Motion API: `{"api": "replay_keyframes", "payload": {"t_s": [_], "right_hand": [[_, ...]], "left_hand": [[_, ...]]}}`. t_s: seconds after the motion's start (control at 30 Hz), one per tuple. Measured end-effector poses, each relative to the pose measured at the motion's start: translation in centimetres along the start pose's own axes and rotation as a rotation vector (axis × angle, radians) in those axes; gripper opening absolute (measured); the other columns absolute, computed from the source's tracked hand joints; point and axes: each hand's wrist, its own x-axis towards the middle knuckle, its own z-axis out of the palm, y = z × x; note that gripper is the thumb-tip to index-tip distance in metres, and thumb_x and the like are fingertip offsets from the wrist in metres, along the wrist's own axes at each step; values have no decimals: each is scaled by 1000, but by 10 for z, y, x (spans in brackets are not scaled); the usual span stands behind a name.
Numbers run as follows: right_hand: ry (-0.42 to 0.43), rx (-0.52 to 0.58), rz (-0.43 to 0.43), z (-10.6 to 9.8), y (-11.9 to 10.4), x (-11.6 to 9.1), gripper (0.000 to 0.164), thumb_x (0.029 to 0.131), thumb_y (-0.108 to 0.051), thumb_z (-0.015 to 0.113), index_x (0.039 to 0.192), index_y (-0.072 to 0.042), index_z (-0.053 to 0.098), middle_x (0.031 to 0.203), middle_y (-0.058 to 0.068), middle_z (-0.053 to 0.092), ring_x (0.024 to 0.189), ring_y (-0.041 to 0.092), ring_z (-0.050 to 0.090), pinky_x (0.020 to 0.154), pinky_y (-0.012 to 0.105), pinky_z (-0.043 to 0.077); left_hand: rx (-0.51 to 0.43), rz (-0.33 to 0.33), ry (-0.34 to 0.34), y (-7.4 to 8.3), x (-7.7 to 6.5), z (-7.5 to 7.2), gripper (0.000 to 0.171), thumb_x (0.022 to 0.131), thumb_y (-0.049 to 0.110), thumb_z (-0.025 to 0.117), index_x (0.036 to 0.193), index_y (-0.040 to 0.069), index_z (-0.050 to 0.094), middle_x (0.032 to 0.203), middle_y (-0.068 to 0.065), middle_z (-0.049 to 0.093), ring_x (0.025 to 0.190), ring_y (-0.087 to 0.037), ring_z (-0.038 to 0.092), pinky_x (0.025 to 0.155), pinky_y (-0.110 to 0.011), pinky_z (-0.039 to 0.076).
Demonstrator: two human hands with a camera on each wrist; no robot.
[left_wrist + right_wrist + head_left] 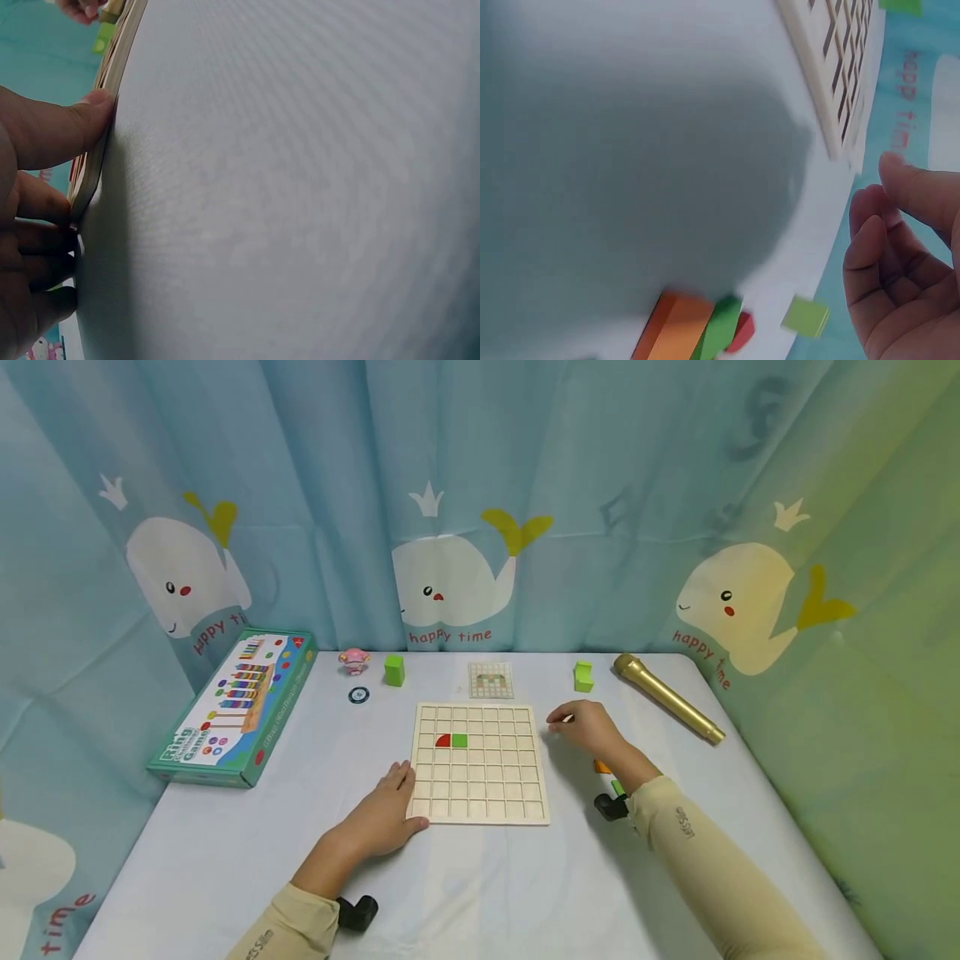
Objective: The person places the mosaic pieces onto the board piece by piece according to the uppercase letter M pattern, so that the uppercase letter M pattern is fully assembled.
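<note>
A wooden grid board (495, 785) lies flat on the table. On it sit a red quarter-round piece (444, 742) and, right beside it, a green square piece (460, 741). My left hand (386, 810) rests at the board's near left corner, thumb on the front edge and fingers along the left side. Off the board's right edge, above the table, my right hand (592, 729) has bent fingers and the thumb close to them; no piece shows between them. Orange (680, 326) and green (718, 328) blocks with a red piece (742, 332) lie beneath that forearm, partly hidden in the head view.
A small pattern card (491, 681) lies behind the board. Around it stand a green block (394, 671), a pink figurine (354, 661), a dark round chip (359, 695) and a green notched block (583, 677). A game box (236, 706) is left, a gold microphone (667, 697) right.
</note>
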Motion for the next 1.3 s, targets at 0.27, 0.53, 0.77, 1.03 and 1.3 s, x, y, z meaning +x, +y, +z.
{"api": "replay_keyframes", "payload": {"t_s": [0.27, 0.53, 0.77, 1.03, 1.3], "right_hand": [[5, -13, 41, -20, 21, -13, 19, 97, -15, 69, 109, -2, 76, 110, 14, 72, 90, 28, 64, 71, 36, 54], [-8, -21, 87, -32, 43, -20, 20, 96, -14, 69, 109, 0, 75, 98, 12, 72, 74, 23, 65, 62, 32, 52], [-16, -43, 108, -41, 59, -27, 21, 97, -15, 68, 110, 0, 74, 107, 16, 70, 84, 26, 64, 67, 34, 51], [-34, -79, 122, -45, 73, -32, 26, 95, -19, 70, 112, 1, 73, 110, 20, 67, 102, 37, 58, 85, 50, 49], [-58, -88, 158, -43, 85, -34, 32, 94, -24, 73, 112, 2, 72, 109, 21, 67, 101, 38, 58, 88, 53, 48]], "left_hand": [[1, -7, -13, 2, 0, -2, 86, 94, 36, 72, 153, -11, 29, 162, -26, 22, 151, -39, 17, 118, -51, 27], [-17, 15, -2, 2, -3, -3, 84, 95, 34, 71, 151, -13, 30, 161, -28, 23, 150, -41, 18, 117, -52, 27], [-33, 20, 6, 3, -4, -4, 83, 94, 33, 72, 151, -14, 31, 160, -28, 24, 150, -42, 19, 117, -53, 27], [-23, 9, -4, 1, -2, -2, 84, 95, 34, 71, 152, -12, 29, 161, -27, 22, 150, -40, 17, 118, -52, 26], [-19, 12, 0, 0, -1, 0, 85, 95, 34, 72, 152, -12, 29, 161, -27, 22, 150, -40, 18, 117, -52, 28]]}}
